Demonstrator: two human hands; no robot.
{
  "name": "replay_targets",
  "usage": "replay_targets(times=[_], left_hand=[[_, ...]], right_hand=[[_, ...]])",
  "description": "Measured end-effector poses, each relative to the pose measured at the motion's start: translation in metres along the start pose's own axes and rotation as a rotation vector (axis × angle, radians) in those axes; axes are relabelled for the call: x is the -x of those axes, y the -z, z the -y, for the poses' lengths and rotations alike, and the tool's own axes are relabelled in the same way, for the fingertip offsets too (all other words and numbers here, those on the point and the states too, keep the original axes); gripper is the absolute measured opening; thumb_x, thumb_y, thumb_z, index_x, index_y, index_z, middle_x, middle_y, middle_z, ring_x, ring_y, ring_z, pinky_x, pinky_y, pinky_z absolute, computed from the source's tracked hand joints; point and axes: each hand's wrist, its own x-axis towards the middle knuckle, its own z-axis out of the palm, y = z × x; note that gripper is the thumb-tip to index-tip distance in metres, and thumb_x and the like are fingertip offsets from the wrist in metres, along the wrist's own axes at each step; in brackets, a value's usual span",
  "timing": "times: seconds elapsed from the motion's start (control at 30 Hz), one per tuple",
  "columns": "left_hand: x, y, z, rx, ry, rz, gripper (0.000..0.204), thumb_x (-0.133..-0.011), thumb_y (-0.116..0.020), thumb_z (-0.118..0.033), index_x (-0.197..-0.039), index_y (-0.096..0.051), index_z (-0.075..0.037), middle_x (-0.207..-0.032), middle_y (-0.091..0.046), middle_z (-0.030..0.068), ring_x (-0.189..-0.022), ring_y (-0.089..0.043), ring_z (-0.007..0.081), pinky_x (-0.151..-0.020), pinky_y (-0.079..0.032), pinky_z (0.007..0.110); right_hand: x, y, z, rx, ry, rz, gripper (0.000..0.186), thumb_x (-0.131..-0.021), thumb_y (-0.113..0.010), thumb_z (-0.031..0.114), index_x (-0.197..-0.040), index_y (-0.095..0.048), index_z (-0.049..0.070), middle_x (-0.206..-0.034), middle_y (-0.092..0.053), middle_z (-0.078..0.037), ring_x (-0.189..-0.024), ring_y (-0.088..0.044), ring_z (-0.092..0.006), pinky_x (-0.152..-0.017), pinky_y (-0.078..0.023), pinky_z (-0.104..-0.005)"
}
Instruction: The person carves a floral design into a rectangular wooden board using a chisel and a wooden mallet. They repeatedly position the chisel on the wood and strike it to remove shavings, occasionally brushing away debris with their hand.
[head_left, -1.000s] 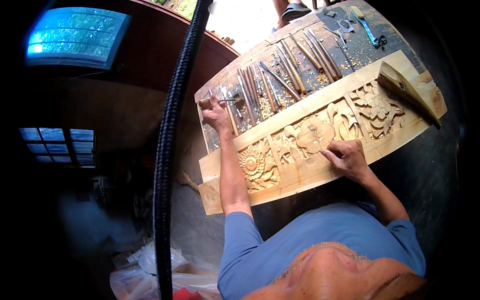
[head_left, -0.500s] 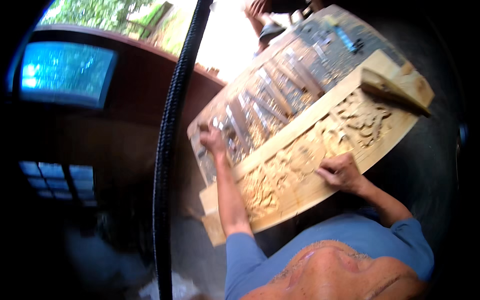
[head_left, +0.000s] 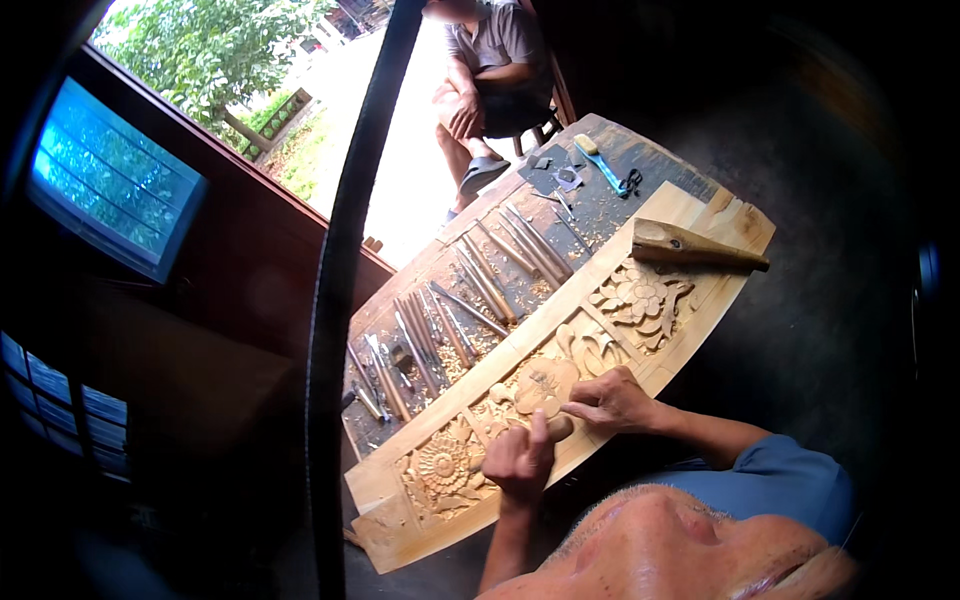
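A pale carved wooden panel (head_left: 385, 535) lies slantwise before me, with flowers and leaves in relief. Over its near edge, my left hand (head_left: 518, 462) is closed, thumb raised. A short, rounded wooden piece (head_left: 561, 428) pokes out beside that thumb, apparently in the left hand's grip; the rest of it is hidden. My right hand (head_left: 615, 402) is closed just to the right, above the plain round part (head_left: 546, 386) of the carving. Whatever its fingers hold is too small or hidden to make out. The two hands are close together.
Several wood-handled carving tools (head_left: 478, 275) lie in a row among shavings on the dark worktable (head_left: 660, 160). A blue-handled brush (head_left: 603, 167) rests at the far end. A tapered wooden club (head_left: 695, 247) sits on the panel's right end. Beyond the table, a person (head_left: 490, 85) sits.
My left hand has come back from the table's far left side to the panel's near edge, beside my right hand. The right hand remains closed over the panel. The whole view has shifted.
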Motion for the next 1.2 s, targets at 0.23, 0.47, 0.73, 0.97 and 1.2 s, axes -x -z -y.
replay_targets(times=[0.23,0.47,0.73,0.97,1.2], left_hand=[[0.054,0.008,-0.058,0.239,0.431,0.276,0.045,-0.080,-0.076,-0.014,-0.125,-0.074,-0.014,-0.083,-0.066,0.0065,-0.070,-0.067,0.0301,-0.060,-0.052,0.043],[0.062,-0.001,-0.051,0.122,0.322,0.250,0.042,-0.078,-0.070,-0.018,-0.120,-0.073,-0.012,-0.080,-0.060,0.0062,-0.067,-0.064,0.0287,-0.061,-0.053,0.043],[0.060,0.001,-0.052,0.108,0.340,0.260,0.036,-0.080,-0.069,-0.019,-0.115,-0.073,-0.011,-0.076,-0.058,0.0058,-0.067,-0.063,0.0263,-0.059,-0.050,0.041],[0.059,-0.001,-0.058,0.048,0.316,0.197,0.021,-0.093,-0.073,-0.024,-0.110,-0.073,-0.012,-0.074,-0.057,0.0048,-0.062,-0.061,0.0256,-0.056,-0.047,0.041],[0.056,-0.006,-0.063,-0.050,0.297,0.127,0.018,-0.097,-0.077,-0.029,-0.105,-0.074,-0.013,-0.072,-0.056,0.0027,-0.059,-0.059,0.0235,-0.054,-0.045,0.040]], right_hand=[[-0.001,-0.005,-0.004,0.009,0.049,-0.012,0.023,-0.093,-0.085,0.026,-0.083,-0.077,0.007,-0.065,-0.068,-0.015,-0.057,-0.070,-0.0299,-0.054,-0.053,-0.0386],[-0.002,-0.007,-0.002,0.045,0.056,-0.030,0.023,-0.093,-0.084,0.026,-0.082,-0.077,0.007,-0.065,-0.069,-0.015,-0.058,-0.071,-0.0303,-0.054,-0.053,-0.0387],[-0.001,-0.011,-0.006,0.075,0.085,-0.053,0.024,-0.094,-0.084,0.026,-0.081,-0.077,0.007,-0.065,-0.069,-0.015,-0.058,-0.071,-0.0309,-0.056,-0.054,-0.0395],[-0.023,0.004,0.013,0.197,0.263,0.006,0.039,-0.095,-0.084,0.030,-0.128,-0.074,0.013,-0.066,-0.071,-0.007,-0.056,-0.070,-0.0245,-0.055,-0.054,-0.0385],[-0.127,0.048,0.112,0.164,0.668,-0.237,0.094,-0.093,-0.085,0.027,-0.169,-0.035,0.001,-0.071,-0.072,-0.002,-0.056,-0.068,-0.0147,-0.053,-0.056,-0.0342]])
